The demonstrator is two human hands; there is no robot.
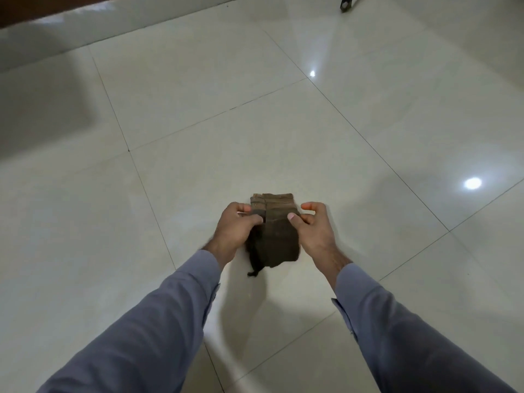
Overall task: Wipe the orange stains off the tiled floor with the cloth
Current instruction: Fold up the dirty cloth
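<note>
A folded dark brown cloth (276, 234) lies on the glossy cream tiled floor (198, 154), a frayed corner trailing at its near left. My left hand (236, 231) grips its left edge, thumb on top. My right hand (310, 231) holds its right edge, thumb pressed on the cloth and fingers curled beside it. Both arms wear blue-grey sleeves. No orange stain shows on the tiles around the cloth.
A raised tiled step or skirting (71, 32) runs along the far left, with a dark wooden surface above it. A dark furniture leg (346, 2) stands at the top right. Ceiling lights reflect on the tiles at the right.
</note>
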